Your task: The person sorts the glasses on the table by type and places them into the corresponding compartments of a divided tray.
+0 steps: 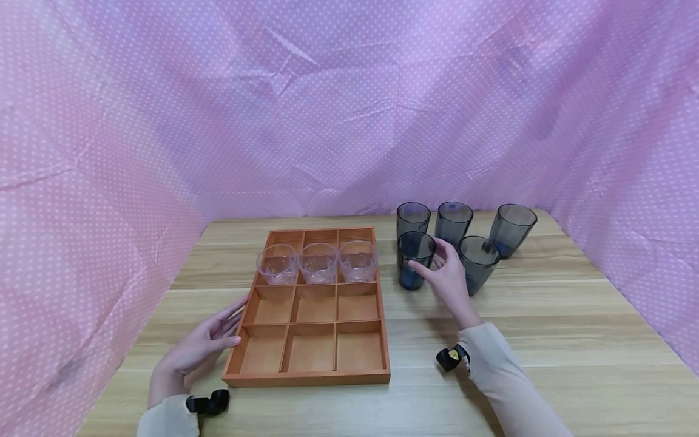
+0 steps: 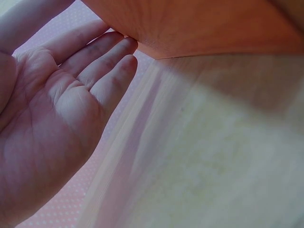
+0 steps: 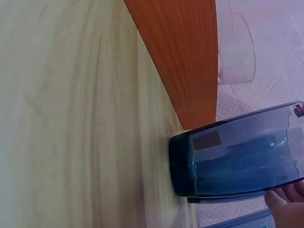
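My right hand (image 1: 450, 282) holds a dark grey tumbler (image 1: 409, 280) near its rim, thumb on the near side and fingers on the far side. In the right wrist view, that tumbler (image 3: 237, 161) stands on the table close to the wooden tray's side (image 3: 190, 61). My left hand (image 1: 199, 343) has its fingers extended along the left side of the compartment tray (image 1: 306, 380); the left wrist view shows its fingertips (image 2: 128, 45) at the tray's wall. Three clear cups (image 1: 318, 267) sit side by side in compartments toward the tray's back.
Several more grey tumblers stand around the right hand: one (image 1: 477, 264) just right of it, two (image 1: 413, 218) (image 1: 454, 221) behind, and another (image 1: 512, 230) at the far right. Pink dotted cloth (image 1: 349, 139) hangs behind the wooden table (image 1: 546, 340) and along its sides.
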A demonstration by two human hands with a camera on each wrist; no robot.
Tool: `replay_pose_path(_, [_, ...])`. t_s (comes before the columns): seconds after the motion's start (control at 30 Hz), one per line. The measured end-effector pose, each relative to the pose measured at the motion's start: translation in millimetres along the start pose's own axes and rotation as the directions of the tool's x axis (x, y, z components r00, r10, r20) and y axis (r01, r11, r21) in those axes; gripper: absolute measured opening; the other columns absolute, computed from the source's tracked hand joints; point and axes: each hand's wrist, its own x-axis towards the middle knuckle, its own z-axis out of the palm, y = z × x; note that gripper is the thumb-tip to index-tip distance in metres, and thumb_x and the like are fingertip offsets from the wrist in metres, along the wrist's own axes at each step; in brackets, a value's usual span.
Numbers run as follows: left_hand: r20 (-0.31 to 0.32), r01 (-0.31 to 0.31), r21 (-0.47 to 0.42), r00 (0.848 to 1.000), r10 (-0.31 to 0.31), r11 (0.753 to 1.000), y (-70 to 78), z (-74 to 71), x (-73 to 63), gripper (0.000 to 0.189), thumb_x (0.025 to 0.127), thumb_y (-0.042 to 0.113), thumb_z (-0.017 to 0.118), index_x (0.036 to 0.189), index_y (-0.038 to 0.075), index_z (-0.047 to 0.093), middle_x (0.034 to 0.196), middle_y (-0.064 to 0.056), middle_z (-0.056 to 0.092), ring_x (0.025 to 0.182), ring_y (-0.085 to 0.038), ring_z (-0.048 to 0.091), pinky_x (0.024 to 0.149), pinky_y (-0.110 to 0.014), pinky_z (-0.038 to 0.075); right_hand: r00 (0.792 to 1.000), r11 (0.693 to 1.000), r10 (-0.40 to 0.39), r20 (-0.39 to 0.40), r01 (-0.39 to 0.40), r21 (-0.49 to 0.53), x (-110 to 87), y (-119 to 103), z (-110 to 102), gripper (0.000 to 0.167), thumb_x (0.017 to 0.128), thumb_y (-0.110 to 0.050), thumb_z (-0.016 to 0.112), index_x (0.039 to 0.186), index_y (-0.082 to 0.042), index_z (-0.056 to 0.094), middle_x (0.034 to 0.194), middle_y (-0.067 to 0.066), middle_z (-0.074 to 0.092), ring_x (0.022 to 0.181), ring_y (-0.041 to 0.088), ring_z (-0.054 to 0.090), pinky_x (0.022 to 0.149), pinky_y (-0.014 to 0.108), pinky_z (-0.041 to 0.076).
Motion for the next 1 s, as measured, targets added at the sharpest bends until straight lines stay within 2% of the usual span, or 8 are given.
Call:
replay_pose_path(0.33, [0.009,-0.003,-0.007,1.000,0.003,1.000,-0.9,-0.9,1.1,0.077,0.096,-0.003,0.051,0.153,-0.005,-0.002,0.156,-0.027,-0.014,0.134,0.018,0.028,0.107,-0.006,0.029,1.000,0.999,-0.017,-0.011,0.017,-0.034,3.8,-0.2,0.9,0.081,0.079,-0.022,0.081,0.143,0.001,0.036,0.146,0.020,0.041,0.136,0.033,0.041,0.114,0.041,0.038])
replay_pose_path(0.57, [0.001,0.001,0.000,1.000,-0.001,1.000,-2.0,-1.0,0.6,0.077,0.096,-0.004,0.051,0.152,-0.008,-0.002,0.154,-0.032,-0.014,0.134,0.018,0.030,0.106,-0.005,0.030,0.999,0.997,-0.034,-0.027,0.032,-0.071,4.9,-0.6,2.3,0.078,0.079,-0.021,0.081,0.141,0.002,0.039,0.142,0.021,0.045,0.132,0.033,0.044,0.112,0.042,0.041])
replay_pose_path(1.0, [-0.011,0.010,0.016,1.000,-0.010,1.000,-0.4,-0.8,-0.2,0.076,0.096,-0.003,0.051,0.153,-0.005,0.000,0.154,-0.034,-0.013,0.132,0.019,0.030,0.104,-0.006,0.033,0.991,0.988,-0.086,-0.098,0.072,-0.135,2.3,1.8,4.6,0.075,0.073,-0.023,0.085,0.133,0.001,0.047,0.132,0.020,0.052,0.124,0.033,0.050,0.103,0.045,0.048])
